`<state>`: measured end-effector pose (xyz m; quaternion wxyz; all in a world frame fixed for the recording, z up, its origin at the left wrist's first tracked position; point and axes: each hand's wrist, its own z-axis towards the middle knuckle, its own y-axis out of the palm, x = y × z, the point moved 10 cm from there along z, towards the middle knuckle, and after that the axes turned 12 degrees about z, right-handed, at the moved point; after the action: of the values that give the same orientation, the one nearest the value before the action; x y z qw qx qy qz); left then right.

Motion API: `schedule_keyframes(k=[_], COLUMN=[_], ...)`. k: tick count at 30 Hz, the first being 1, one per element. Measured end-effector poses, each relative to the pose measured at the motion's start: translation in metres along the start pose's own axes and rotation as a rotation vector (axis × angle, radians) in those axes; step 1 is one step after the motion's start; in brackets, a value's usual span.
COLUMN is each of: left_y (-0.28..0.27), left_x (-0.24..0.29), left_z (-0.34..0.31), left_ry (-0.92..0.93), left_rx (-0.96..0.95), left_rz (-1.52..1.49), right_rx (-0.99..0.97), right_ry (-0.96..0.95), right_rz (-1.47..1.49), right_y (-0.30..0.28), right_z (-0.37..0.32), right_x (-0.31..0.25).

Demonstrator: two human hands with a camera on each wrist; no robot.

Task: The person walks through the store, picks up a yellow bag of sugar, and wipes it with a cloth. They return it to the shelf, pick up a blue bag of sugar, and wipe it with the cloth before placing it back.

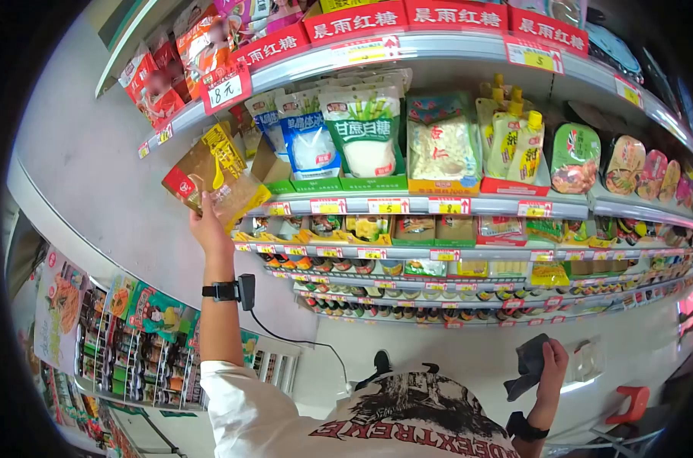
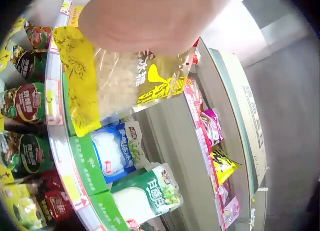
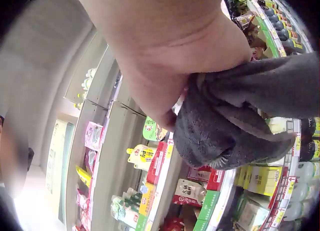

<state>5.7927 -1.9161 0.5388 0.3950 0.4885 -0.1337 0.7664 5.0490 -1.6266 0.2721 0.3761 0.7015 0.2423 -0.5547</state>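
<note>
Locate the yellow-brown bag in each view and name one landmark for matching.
Head: the yellow-brown bag is upper left, held by the left hand.
Left wrist: the yellow-brown bag is upper left of centre, partly covered by the hand.
Right wrist: not in it.
Landmark, head and left wrist: green-white bag beside the blue bag.

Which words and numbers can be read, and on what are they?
"晨雨红糖": red boxes
"8元": red tag
"5": price tag
"甘蔗白糖": green bag
"单晶体冰": blue bag
"杏仁": nut bag
"冰糖": held bag
"EXTREME": shirt
Remaining print: too small or blurred.
</note>
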Motion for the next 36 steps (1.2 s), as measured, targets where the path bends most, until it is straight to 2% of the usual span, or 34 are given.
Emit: schedule_keyframes(k=[4,7,10,13,16,19,22,25,28,31,33,36], left_y=[0.002,0.009,0.014,0.020,0.038,0.064,0.097,0.121,0.136,0.144,0.138,0.140], left_x=[0.014,0.006,-0.018,-0.058,-0.095,-0.144,-0.186,-0.208,-0.219,-0.207,-0.191,-0.170], left_z=[0.063,0.099,0.143,0.184,0.214,0.241,0.269,0.305,0.308,0.303,0.301,0.288], left_ry=[0.366,0.403,0.435,0.334,0.271,0.068,-0.039,0.086,0.195,0.314,0.413,0.480], left_rx=[-0.008,-0.039,-0.049,-0.088,-0.204,-0.283,-0.393,-0.438,-0.605,-0.743,-0.707,-0.766], left_rz=[0.255,0.417,0.347,0.379,0.280,0.103,0.096,0.502,0.771,0.781,0.791,0.810], right_rx=[-0.021,-0.093,-0.063,-0.089,-0.030,0.057,0.081,-0.002,0.003,0.003,0.002,-0.004], right_ry=[0.027,-0.004,0.024,0.050,0.052,0.039,0.045,0.054,0.044,0.034,0.025,0.033], right_rz=[0.028,0.017,0.031,0.047,0.074,0.098,0.130,0.127,0.121,0.107,0.100,0.081], right_y=[0.043,0.075,0.107,0.139,0.164,0.181,0.194,0.208,0.209,0.213,0.213,0.215], right_z=[0.000,0.006,0.009,0.012,0.006,-0.001,-0.009,-0.011,-0.012,-0.016,-0.017,-0.018], right_x=[0.006,0.012,0.019,0.033,0.045,0.061,0.072,0.075,0.078,0.071,0.069,0.071])
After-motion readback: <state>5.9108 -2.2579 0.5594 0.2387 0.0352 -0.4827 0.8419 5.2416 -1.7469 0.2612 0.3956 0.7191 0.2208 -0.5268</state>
